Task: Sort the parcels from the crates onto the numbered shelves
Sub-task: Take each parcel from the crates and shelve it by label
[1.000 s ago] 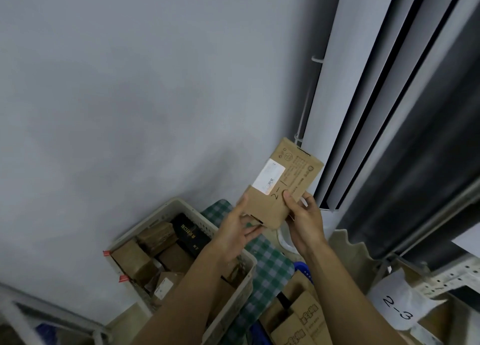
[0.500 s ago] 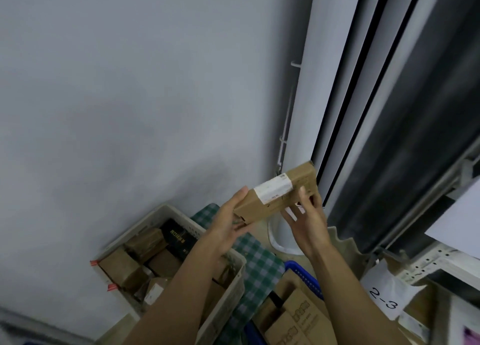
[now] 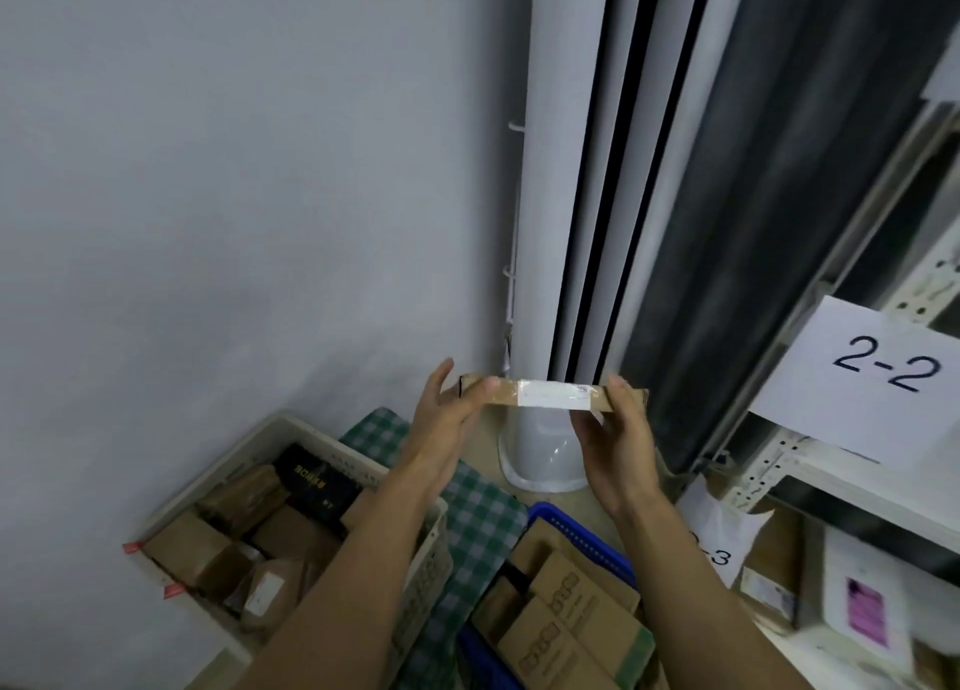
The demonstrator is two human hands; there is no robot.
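Holding a flat cardboard parcel [image 3: 550, 398] edge-on between both hands, level in the air.
The left hand [image 3: 447, 424] pinches the parcel's left end between thumb and fingers; the right hand [image 3: 618, 445] grips the right end, thumb on top. A white label [image 3: 558, 401] wraps the edge facing the camera. The parcel hangs before the foot of a white standing air conditioner [image 3: 550, 221], above a checked cloth [image 3: 483, 512] between a beige crate [image 3: 311, 432] and a blue crate [image 3: 587, 531], both holding cardboard boxes [image 3: 571, 632]. At right stands a white shelf rack [image 3: 852, 486] with a sheet [image 3: 872, 377] marked 2-2.
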